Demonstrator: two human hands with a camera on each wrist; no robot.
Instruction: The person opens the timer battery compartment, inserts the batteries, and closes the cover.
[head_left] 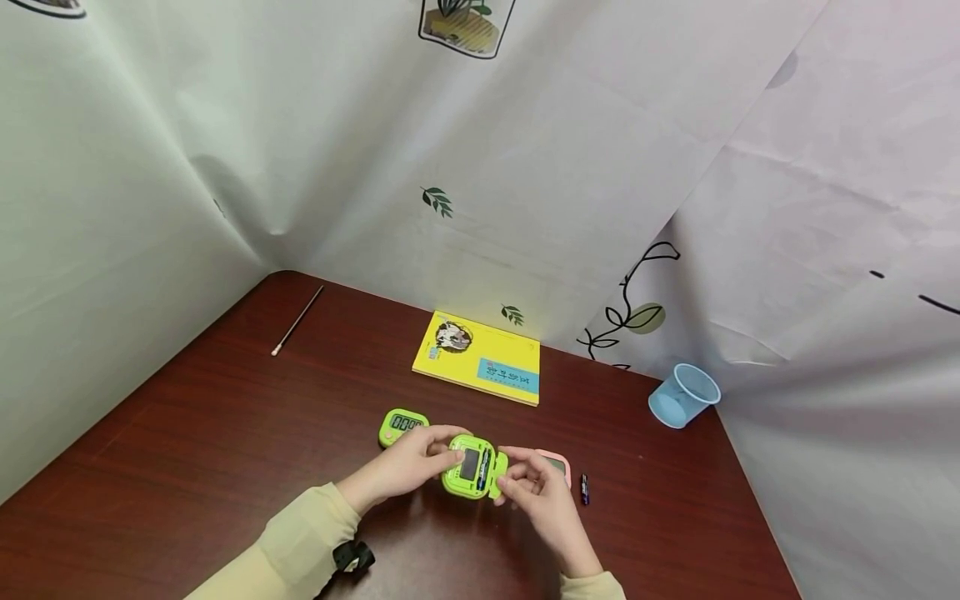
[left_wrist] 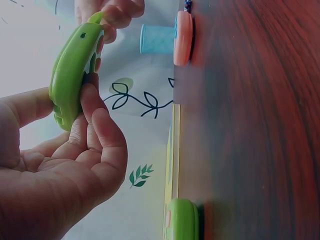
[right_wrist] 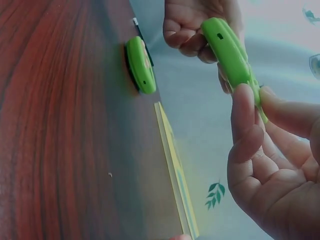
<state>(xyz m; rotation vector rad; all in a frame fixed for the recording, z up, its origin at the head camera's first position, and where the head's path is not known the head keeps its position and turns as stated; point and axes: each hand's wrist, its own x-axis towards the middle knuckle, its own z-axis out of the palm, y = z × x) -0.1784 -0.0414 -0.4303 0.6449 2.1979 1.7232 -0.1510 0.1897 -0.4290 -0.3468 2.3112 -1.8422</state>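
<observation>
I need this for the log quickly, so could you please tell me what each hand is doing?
Left hand: holding the green timer by its left end.
Right hand: fingers pinching the same timer's right end.

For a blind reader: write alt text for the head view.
Two hands, left hand and right hand, hold a green timer back-up above a dark wooden table. A second green timer, pink timer, loose battery, yellow book and blue cup lie around.
</observation>
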